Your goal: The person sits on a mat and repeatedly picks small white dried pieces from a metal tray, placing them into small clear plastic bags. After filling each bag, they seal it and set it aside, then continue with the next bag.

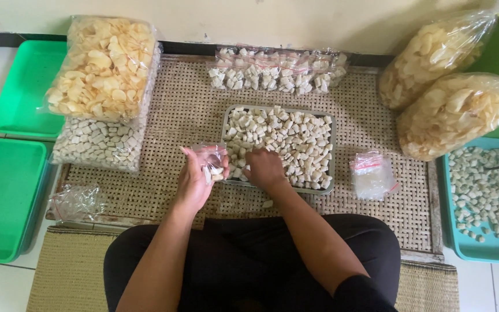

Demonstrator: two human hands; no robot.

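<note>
Woven matting [376, 190] covers the floor where a person sits cross-legged in black trousers, head camera looking straight down over the knees. Nearest the body, the left hand [194, 182] is raised, palm toward the camera, its fingers curled around a small clear bag [212, 159] that holds only a few pale cracker pieces near its bottom. Just beside it, the right hand [265, 169] rests knuckles-up on the near edge of a shallow metal tray [334, 151] heaped with the same white chunks; its fingers are bunched downward among the pieces, and whether they have pinched any cannot be told from this angle. One stray chunk [267, 203] lies on the mat just below the tray.

To the right sits a stack of empty zip bags [372, 176]; to the left, a crumpled clear plastic bag [77, 202] and two green trays [7, 196]. A teal tray [480, 199] with more loose pieces stands at the right edge.

Farther off, a row of filled small packets [278, 72] lines the wall, flanked by large sacks of yellow chips [105, 66] on the left, stacked on a bag of white pieces [99, 143], and two more chip sacks [446, 86] at right.

Judging by the slack mouth of the small bag, pieces could miss it and scatter onto the mat, as one seems to have done already; a loose grip on the thin plastic might also let the bag fold shut or slip.
</note>
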